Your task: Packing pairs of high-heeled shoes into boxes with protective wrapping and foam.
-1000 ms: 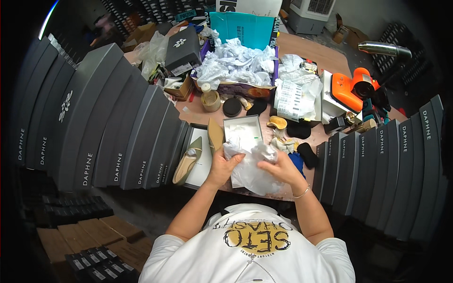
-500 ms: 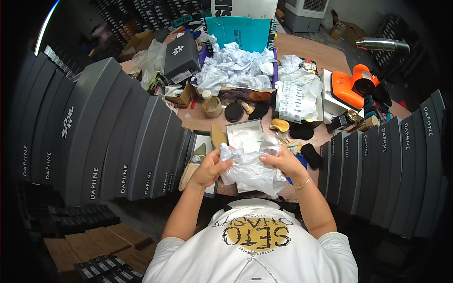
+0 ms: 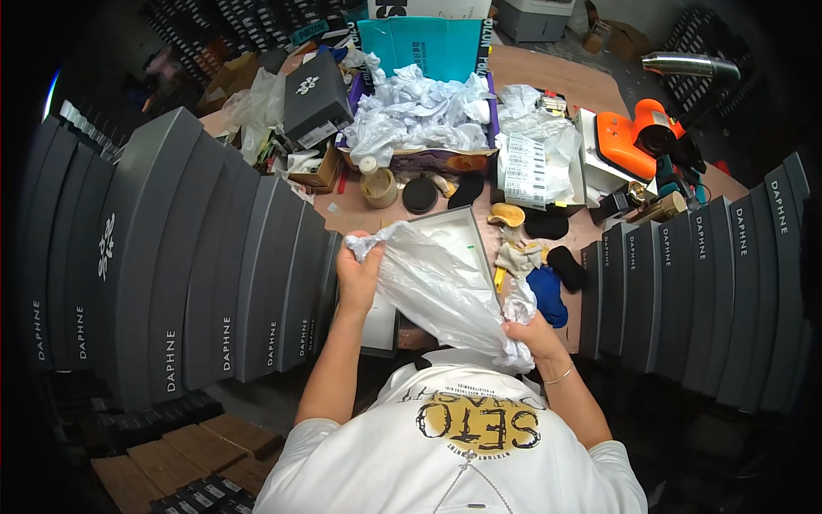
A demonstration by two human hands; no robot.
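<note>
A crumpled sheet of white tissue paper [image 3: 441,295] stretches slantwise between my hands. My left hand [image 3: 360,276], higher and farther away, grips one gathered end. Lower and nearer my body, my right hand [image 3: 535,337] is closed on the other end. Beneath the sheet lies an open grey shoe box [image 3: 473,231] with a white inside, partly covered by the paper. Beside my left wrist, a second shallow box part [image 3: 378,332] shows its white inside; my left arm and the paper hide most of it.
Rows of dark grey shoe boxes [image 3: 214,257] [image 3: 711,283] wall both sides. A purple-edged box [image 3: 495,128] heaped with crumpled paper stands ahead. Right of the open box lie a blue cloth [image 3: 546,295], dark pads [image 3: 565,268] and a sponge [image 3: 507,214]; a jar [image 3: 378,187] stands left.
The bunched tissue paper has been pulled out long. My left hand went up and left, my right hand down toward me. The open box now sits askew, and the shoes at left are hidden.
</note>
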